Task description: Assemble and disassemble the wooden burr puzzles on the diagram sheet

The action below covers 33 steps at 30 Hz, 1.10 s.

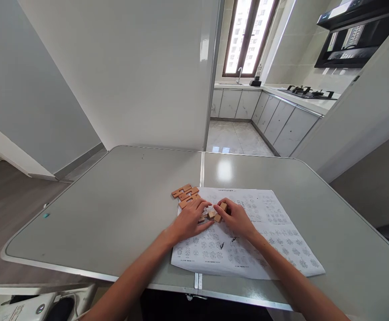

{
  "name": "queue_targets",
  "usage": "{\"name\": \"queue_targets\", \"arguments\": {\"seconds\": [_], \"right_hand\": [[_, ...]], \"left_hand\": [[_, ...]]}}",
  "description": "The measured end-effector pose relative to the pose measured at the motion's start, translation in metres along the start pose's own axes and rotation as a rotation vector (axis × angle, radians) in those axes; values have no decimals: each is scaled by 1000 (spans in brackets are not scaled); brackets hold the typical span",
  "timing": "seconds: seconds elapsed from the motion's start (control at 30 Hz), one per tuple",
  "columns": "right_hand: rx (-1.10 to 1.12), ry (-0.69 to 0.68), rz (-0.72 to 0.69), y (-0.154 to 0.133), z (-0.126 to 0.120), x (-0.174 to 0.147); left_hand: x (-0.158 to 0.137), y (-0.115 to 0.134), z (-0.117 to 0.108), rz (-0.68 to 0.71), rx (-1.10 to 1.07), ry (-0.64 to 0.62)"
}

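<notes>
A large paper sheet (pixel 247 263) printed with rows of small line figures lies on the grey table. Over its upper left part, my left hand (pixel 191 219) rests with thumb and fingers apart, curved around a few small wooden pieces (pixel 210 215). My right hand (pixel 237 217) pinches a light wooden block (pixel 223 207) between thumb and fingers. Just below that block, another wooden block (pixel 217 218) sits near the thumb. Beyond my left fingers lie several flat orange-brown wooden pieces with cut-out slots (pixel 181 191), partly covered by the hand.
The grey table (pixel 130 191) has a metal seam (pixel 202 169) across its middle. A small teal object (pixel 46 215) lies near its left edge. A white appliance (pixel 30 307) stands below at the lower left. Behind are a wall panel and a kitchen with a stove (pixel 309 92).
</notes>
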State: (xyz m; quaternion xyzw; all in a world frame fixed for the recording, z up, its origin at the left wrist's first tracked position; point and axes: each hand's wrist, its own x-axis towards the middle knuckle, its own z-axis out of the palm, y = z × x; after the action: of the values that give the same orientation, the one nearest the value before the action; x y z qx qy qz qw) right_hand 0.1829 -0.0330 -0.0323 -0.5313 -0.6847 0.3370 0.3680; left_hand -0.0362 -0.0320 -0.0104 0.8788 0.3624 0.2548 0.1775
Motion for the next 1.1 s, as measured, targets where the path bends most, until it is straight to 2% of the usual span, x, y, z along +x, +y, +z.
{"name": "queue_targets", "arguments": {"seconds": [0.4,0.7,0.83,0.97,1.1], "right_hand": [[-211,-12,-37,0,-7,-1],[-365,1,-107,4,-4,-3],[-284,-19,-128,5,-3,-3],[-95,-16,-116,7,-2,-1],[94,-56,-54,5,-2,0]], "left_hand": [[0,-7,7,13,87,57],[-1,-19,12,-116,171,254],[0,-16,9,-89,169,298],[0,-5,5,41,179,242],[0,2,3,102,179,197]]}}
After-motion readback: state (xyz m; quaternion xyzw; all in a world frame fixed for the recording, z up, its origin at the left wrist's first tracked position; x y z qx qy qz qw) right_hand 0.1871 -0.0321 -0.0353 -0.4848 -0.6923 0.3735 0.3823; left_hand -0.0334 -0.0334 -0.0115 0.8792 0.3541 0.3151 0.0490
